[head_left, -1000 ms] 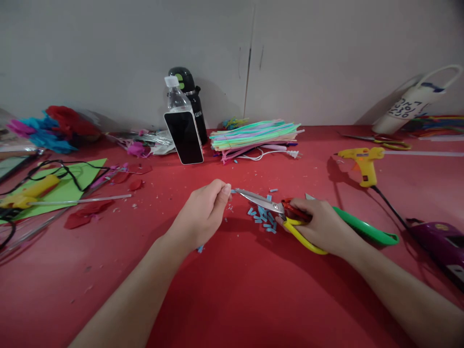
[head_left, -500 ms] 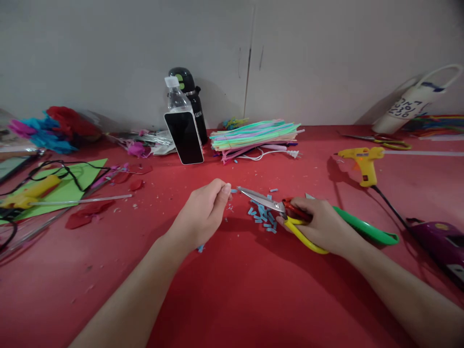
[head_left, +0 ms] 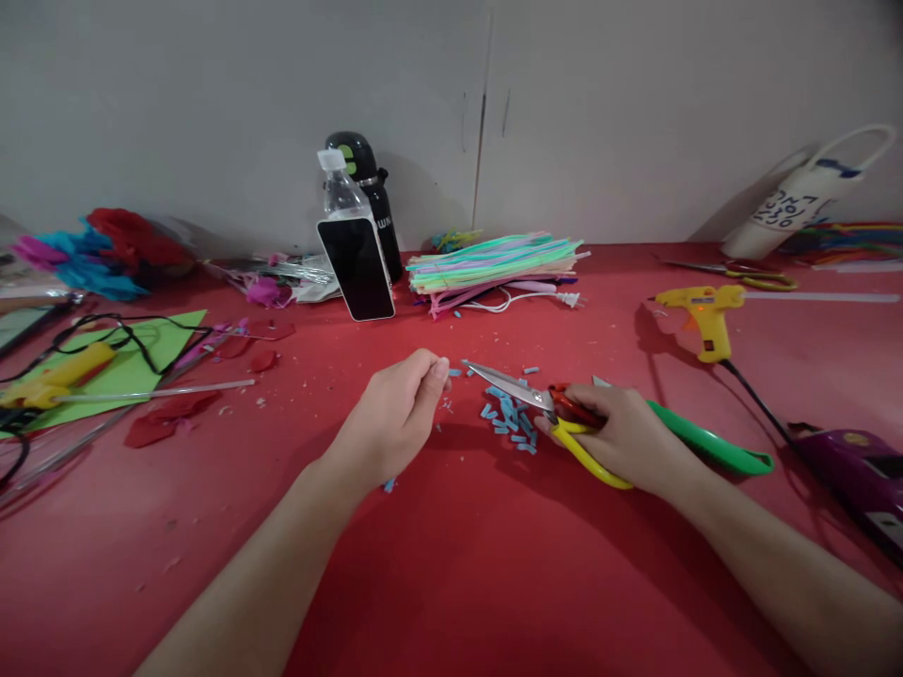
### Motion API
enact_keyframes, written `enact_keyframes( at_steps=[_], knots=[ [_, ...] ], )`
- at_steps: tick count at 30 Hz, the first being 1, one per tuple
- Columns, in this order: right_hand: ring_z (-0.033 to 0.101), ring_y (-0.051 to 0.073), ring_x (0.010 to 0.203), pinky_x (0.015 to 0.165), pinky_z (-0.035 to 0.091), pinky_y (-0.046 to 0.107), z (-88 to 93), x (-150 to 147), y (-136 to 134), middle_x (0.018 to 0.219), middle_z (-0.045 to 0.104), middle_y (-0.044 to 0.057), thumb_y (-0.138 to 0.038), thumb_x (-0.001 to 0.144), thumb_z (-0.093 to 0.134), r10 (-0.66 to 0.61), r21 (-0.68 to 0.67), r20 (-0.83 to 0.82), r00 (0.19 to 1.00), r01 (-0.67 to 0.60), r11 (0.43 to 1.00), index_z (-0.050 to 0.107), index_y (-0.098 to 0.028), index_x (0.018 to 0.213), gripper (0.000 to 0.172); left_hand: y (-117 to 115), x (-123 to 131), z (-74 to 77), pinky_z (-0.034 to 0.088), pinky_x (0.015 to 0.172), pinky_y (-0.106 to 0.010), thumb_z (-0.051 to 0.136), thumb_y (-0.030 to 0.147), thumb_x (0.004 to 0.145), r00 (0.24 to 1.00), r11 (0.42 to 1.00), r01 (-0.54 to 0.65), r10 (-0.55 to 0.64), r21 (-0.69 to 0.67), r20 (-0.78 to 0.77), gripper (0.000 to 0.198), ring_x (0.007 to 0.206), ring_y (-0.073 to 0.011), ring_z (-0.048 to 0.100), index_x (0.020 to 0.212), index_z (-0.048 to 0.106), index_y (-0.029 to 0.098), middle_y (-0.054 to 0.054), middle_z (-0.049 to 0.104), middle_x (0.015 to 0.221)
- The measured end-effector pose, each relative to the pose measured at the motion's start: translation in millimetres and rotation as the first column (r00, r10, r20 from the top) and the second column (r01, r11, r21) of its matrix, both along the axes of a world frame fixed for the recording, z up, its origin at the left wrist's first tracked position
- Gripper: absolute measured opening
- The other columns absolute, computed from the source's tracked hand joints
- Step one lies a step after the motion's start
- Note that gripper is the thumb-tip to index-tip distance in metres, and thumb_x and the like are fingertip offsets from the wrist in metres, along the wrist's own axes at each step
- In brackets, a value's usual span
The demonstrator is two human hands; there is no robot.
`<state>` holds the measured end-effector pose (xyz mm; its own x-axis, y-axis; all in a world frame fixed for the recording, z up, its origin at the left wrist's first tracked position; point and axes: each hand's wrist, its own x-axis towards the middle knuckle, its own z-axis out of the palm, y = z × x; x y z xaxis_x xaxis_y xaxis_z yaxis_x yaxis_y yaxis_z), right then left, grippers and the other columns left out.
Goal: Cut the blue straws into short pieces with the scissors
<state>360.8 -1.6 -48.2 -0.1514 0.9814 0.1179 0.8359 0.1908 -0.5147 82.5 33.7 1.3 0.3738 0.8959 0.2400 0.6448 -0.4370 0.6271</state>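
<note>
My left hand (head_left: 399,409) is closed in a pinch just left of the scissor tips; whatever it holds is too small or hidden to make out. My right hand (head_left: 625,428) grips scissors (head_left: 509,384) with red and yellow handles, their blades together and pointing left toward my left thumb. Under and beside the blades lie several short light-blue pieces (head_left: 518,423) on the red table (head_left: 480,564). A few more blue bits (head_left: 389,485) show beside my left wrist. Behind my right hand rests a green-handled tool (head_left: 712,442).
Pipe cleaners (head_left: 494,263), a propped phone (head_left: 356,270) and a black bottle (head_left: 381,216) stand or lie at the back. A yellow glue gun (head_left: 705,310) is at right, its cord running toward a purple object (head_left: 857,475). Another glue gun (head_left: 56,376) lies left on green paper (head_left: 169,338).
The view has shifted very slightly. A small blue bit now shows near the scissor tips. Both hands keep nearly the same pose.
</note>
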Motion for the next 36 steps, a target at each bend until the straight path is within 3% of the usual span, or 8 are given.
enact_keyframes(
  at_steps=[5, 24, 36],
  knots=[
    [0.027, 0.012, 0.059, 0.052, 0.024, 0.026, 0.7, -0.3, -1.8, 0.06, 0.031, -0.005, -0.035, 0.078, 0.064, 0.014, -0.027, -0.014, 1.0, -0.014, 1.0, 0.038, -0.022, 0.065, 0.032, -1.5, 1.6, 2.1, 0.033, 0.056, -0.026, 0.033, 0.041, 0.105, 0.999, 1.0, -0.027, 0.027, -0.014, 0.027, 0.038, 0.054, -0.0106, 0.041, 0.074, 0.039, 0.02, 0.005, 0.044, 0.062],
    [0.03, 0.012, 0.058, 0.054, 0.026, 0.026, 1.9, -2.4, -0.1, 0.058, 0.037, -0.005, -0.034, 0.077, 0.064, -0.004, -0.026, 0.009, 1.0, 0.004, 1.0, 0.045, -0.021, 0.064, 0.026, -2.5, 3.4, 0.2, 0.039, 0.061, -0.026, 0.033, 0.045, 0.105, 0.996, 0.998, -0.027, 0.032, -0.063, 0.087, 0.04, 0.063, -0.012, 0.051, 0.078, 0.048, 0.019, 0.001, 0.059, 0.073],
    [0.025, 0.012, 0.059, 0.051, 0.021, 0.026, 2.5, -3.6, -2.9, 0.059, 0.029, -0.006, -0.034, 0.077, 0.064, -0.004, -0.019, -0.008, 1.0, 0.004, 1.0, 0.034, -0.022, 0.064, 0.035, -2.5, 3.9, 1.0, 0.037, 0.058, -0.025, 0.034, 0.045, 0.105, 0.993, 0.996, -0.047, 0.054, -0.072, 0.106, 0.04, 0.06, -0.0108, 0.048, 0.078, 0.048, 0.019, 0.003, 0.053, 0.068]
  ],
)
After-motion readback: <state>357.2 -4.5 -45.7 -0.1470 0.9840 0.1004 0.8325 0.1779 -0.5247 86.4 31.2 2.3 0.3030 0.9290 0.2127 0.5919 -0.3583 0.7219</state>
